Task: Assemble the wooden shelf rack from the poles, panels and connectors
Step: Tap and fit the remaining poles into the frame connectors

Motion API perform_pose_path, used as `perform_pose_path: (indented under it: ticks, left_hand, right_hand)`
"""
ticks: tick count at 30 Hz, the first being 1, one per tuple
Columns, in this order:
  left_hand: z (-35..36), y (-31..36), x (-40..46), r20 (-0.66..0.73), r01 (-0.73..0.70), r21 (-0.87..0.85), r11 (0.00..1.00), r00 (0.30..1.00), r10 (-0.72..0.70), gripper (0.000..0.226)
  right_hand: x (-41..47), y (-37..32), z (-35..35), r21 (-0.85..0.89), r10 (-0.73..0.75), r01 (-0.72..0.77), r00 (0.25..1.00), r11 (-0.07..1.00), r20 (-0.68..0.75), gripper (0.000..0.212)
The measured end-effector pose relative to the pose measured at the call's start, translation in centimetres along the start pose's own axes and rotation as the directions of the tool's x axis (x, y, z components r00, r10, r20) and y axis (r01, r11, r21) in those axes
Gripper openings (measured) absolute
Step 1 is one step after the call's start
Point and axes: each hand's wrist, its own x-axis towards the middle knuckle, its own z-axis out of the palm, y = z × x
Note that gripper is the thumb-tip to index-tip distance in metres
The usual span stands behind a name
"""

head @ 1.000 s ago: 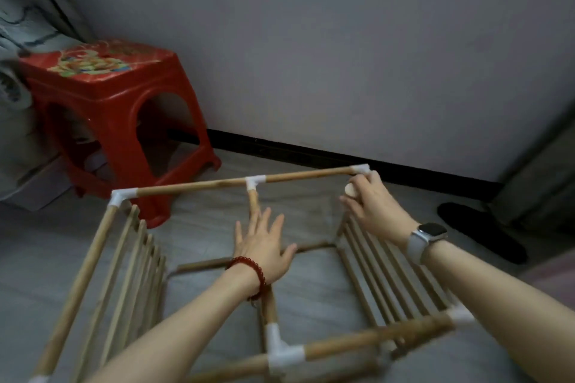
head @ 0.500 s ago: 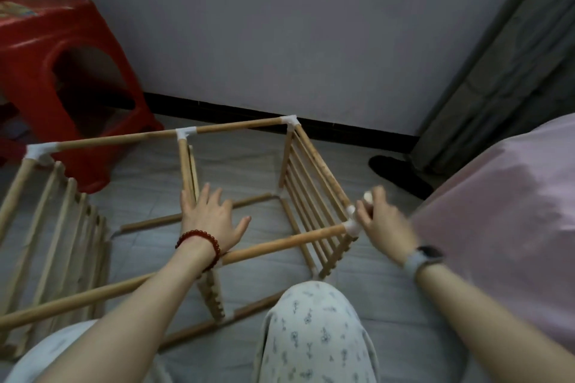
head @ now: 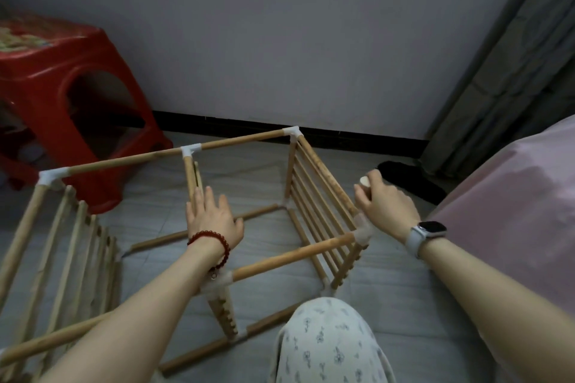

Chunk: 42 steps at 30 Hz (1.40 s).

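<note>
The half-built rack of pale wooden poles joined by white plastic corner connectors (head: 292,134) stands on the grey floor in front of the person, its far top rail running toward the red plastic stool (head: 62,78) at the left. The left hand (head: 213,218), with a dark red bead bracelet (head: 214,241) at the wrist, lies flat with its fingers straight and spread, the fingertips against the upright middle panel of thin wooden slats (head: 194,177) just under the white tee connector (head: 189,151); it grips nothing. The right hand (head: 384,205), wearing a light-strapped smartwatch (head: 426,232), has its fingers curled round a small pale round-ended piece (head: 364,181) that pokes out above the knuckles; what the piece is cannot be told. Just below those fingers sits the near right white corner connector (head: 362,232), from which a wooden pole (head: 292,255) runs back under the left forearm. The slatted side panel of wooden rods (head: 317,196) lies just left of the right fingers. A second slatted panel (head: 71,246) leans well to the left of the left hand. A knee in patterned white cloth (head: 326,345) sits below both wrists, and a pink cover (head: 513,211) lies to the right.
</note>
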Motion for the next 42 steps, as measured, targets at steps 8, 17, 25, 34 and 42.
perform_pose_path:
  ticks: [8, 17, 25, 34, 42]
  left_hand:
    - [-1.9, -1.0, 7.6, 0.011, -0.001, 0.038, 0.999, 1.0, 0.001, 0.076]
    - [-0.5, -1.2, 16.9, -0.081, 0.041, 0.196, 0.98, 0.996, -0.026, 0.08]
    - [1.7, -1.0, 18.0, -0.2, 0.065, 0.23, 0.971, 0.98, -0.018, 0.081]
    - [1.3, -1.2, 18.1, -0.112, 0.035, 0.192, 0.981, 0.994, -0.014, 0.083]
    - [-1.2, -8.6, 17.7, -0.112, 0.056, -0.129, 0.99, 0.991, -0.07, 0.07]
  right_hand:
    - [8.1, -5.8, 1.9, 0.056, -0.082, 0.085, 0.995, 0.995, -0.065, 0.033]
    - [22.7, -9.5, 0.9, 0.114, -0.141, 0.161, 0.975, 0.98, -0.169, 0.031]
    - [26.0, -9.1, 5.7, 0.0, -0.144, 0.144, 0.989, 0.99, 0.03, 0.032]
    - [24.5, -8.9, 7.0, -0.003, -0.152, 0.152, 0.988, 0.988, -0.03, 0.024]
    - [22.2, -19.5, 5.9, 0.104, -0.453, 0.444, 0.887, 0.89, 0.087, 0.031]
